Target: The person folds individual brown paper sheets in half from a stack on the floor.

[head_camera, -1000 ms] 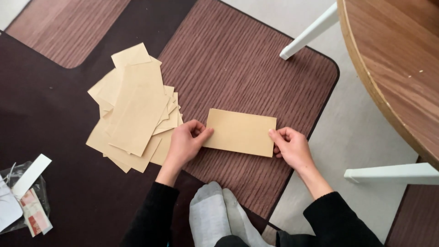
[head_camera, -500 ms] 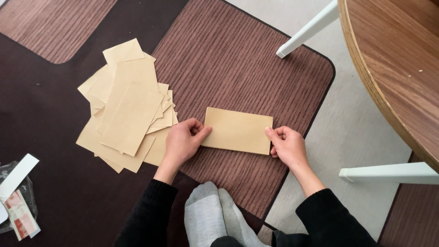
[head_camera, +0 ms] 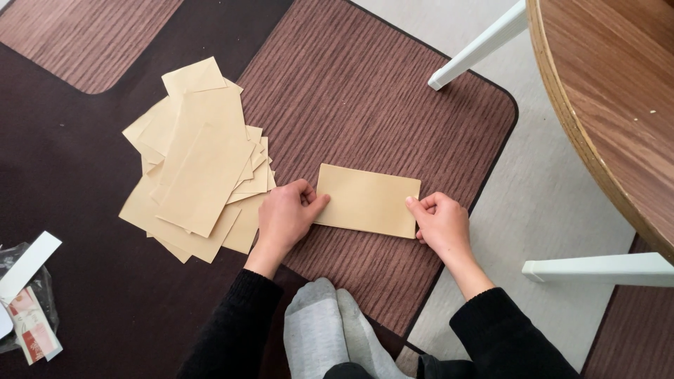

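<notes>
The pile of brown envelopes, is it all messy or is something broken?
Messy, not broken. The pile of envelopes lies fanned out crookedly on the rug, sheets pointing different ways. The single envelope between the left hand and right hand lies flat and looks undamaged.

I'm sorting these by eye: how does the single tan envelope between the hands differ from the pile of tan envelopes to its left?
The single tan paper envelope lies alone and flat on the ribbed brown mat, with the left hand and right hand at its short ends. The pile of tan paper envelopes is untouched, fanned, overlapping at varied angles, and lies mostly on the darker floor covering. Both share colour and rectangular shape.
</notes>
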